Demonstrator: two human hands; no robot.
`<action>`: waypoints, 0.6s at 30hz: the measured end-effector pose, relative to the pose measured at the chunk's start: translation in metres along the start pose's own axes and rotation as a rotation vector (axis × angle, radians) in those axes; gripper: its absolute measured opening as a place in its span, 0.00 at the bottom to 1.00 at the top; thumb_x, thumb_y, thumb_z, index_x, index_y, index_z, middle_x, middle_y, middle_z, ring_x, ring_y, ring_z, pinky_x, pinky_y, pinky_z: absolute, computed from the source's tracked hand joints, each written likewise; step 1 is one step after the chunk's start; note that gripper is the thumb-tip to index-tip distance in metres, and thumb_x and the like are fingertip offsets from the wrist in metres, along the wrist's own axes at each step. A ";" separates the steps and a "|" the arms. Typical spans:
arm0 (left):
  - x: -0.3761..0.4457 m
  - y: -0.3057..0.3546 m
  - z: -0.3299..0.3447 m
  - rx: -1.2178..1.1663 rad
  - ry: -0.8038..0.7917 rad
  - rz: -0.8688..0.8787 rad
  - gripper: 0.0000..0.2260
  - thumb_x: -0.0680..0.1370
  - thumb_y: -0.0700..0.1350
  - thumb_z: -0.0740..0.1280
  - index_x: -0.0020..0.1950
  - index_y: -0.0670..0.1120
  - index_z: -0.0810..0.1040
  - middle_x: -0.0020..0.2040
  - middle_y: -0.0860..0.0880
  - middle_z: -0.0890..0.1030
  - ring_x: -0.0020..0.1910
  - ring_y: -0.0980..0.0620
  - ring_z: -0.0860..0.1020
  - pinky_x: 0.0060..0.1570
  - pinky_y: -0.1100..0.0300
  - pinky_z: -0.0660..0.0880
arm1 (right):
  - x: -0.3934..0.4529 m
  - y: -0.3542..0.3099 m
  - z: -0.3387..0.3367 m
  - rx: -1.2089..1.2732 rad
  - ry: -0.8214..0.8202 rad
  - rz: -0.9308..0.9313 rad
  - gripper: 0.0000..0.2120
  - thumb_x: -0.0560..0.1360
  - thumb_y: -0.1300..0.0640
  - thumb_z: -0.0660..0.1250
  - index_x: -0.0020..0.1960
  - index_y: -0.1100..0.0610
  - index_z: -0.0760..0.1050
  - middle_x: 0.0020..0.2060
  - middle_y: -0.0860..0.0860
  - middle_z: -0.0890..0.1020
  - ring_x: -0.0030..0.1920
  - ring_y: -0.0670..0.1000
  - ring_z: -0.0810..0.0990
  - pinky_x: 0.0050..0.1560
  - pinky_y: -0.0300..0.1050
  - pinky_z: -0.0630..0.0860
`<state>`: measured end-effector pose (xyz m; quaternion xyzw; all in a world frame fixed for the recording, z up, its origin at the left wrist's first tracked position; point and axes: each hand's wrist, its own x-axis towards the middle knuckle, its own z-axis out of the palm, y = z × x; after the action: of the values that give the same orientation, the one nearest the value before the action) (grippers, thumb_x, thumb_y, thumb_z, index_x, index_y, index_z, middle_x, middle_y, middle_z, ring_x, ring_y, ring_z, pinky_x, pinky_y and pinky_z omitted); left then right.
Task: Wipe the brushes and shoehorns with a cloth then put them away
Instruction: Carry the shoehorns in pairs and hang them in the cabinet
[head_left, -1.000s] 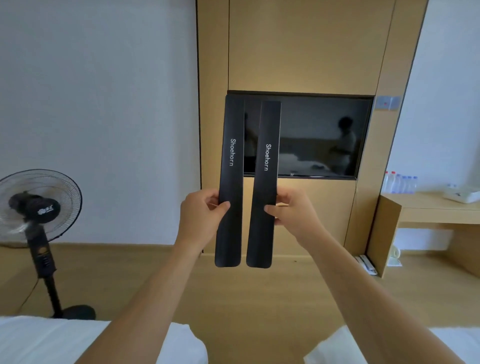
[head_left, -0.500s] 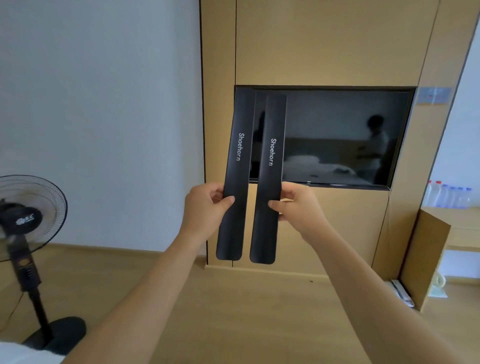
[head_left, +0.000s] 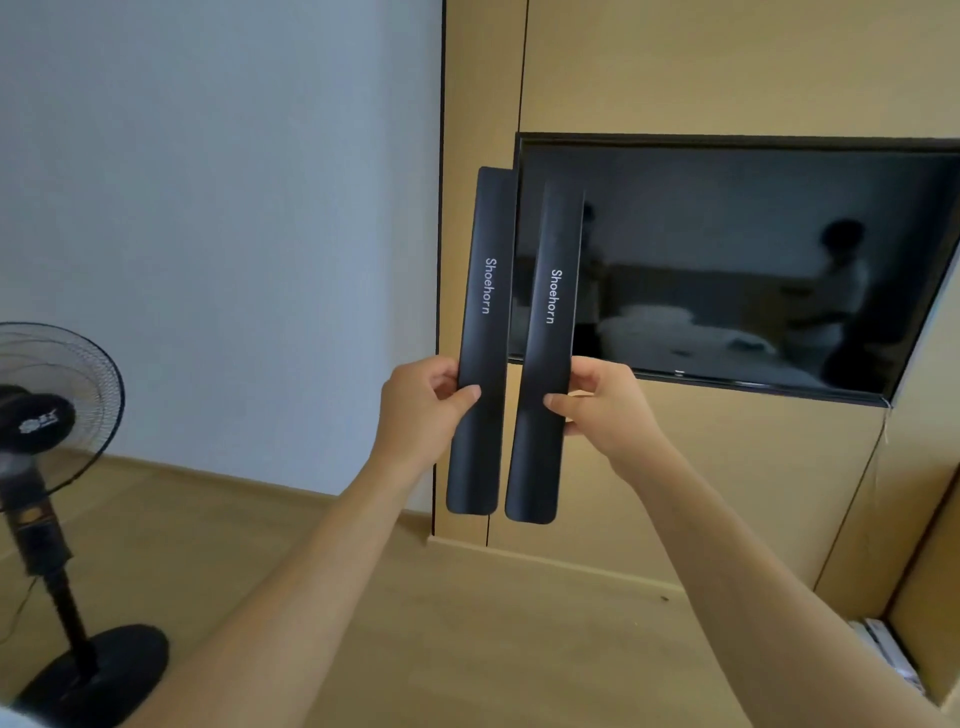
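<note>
Two long black shoehorns, each printed "Shoehorn", are held upright side by side in front of me. My left hand (head_left: 423, 408) pinches the left shoehorn (head_left: 485, 291) a little below its middle, thumb on the front face. My right hand (head_left: 602, 402) pinches the right shoehorn (head_left: 550, 312) the same way. A narrow gap separates the two, and both lean slightly to the right at the top. No cloth or brush is in view.
A wall-mounted dark TV (head_left: 737, 260) sits in wood panelling (head_left: 675, 67) straight ahead. A black standing fan (head_left: 47, 467) stands on the wooden floor (head_left: 415, 623) at the left. A wooden desk side (head_left: 924, 597) is at the lower right.
My view has swung left and moved closer to the wall; the bed edge has dropped out of view. Both hands keep the same hold on the shoehorns, which now lean slightly right.
</note>
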<state>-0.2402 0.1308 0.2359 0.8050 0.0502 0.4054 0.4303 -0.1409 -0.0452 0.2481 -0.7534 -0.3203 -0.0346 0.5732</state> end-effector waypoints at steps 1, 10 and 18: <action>0.014 -0.011 0.005 -0.007 0.000 -0.002 0.02 0.76 0.43 0.71 0.48 0.47 0.82 0.43 0.54 0.84 0.42 0.58 0.82 0.43 0.64 0.78 | 0.016 0.006 0.004 -0.007 -0.001 -0.006 0.14 0.77 0.67 0.68 0.59 0.54 0.81 0.49 0.48 0.86 0.52 0.51 0.84 0.47 0.48 0.84; 0.151 -0.104 0.031 -0.054 -0.040 -0.016 0.02 0.76 0.42 0.71 0.47 0.49 0.83 0.41 0.54 0.85 0.40 0.58 0.83 0.42 0.58 0.81 | 0.169 0.047 0.044 -0.061 0.014 -0.013 0.14 0.77 0.66 0.69 0.58 0.52 0.81 0.48 0.48 0.86 0.50 0.52 0.85 0.49 0.55 0.84; 0.235 -0.188 0.039 -0.013 -0.001 -0.058 0.02 0.75 0.41 0.72 0.45 0.47 0.83 0.40 0.54 0.85 0.40 0.57 0.83 0.44 0.53 0.82 | 0.279 0.094 0.095 -0.008 -0.047 -0.031 0.15 0.77 0.66 0.69 0.61 0.53 0.81 0.50 0.48 0.86 0.50 0.49 0.85 0.47 0.49 0.84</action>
<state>-0.0064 0.3234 0.2295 0.8006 0.0707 0.3928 0.4469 0.0998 0.1501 0.2534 -0.7514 -0.3450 -0.0269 0.5618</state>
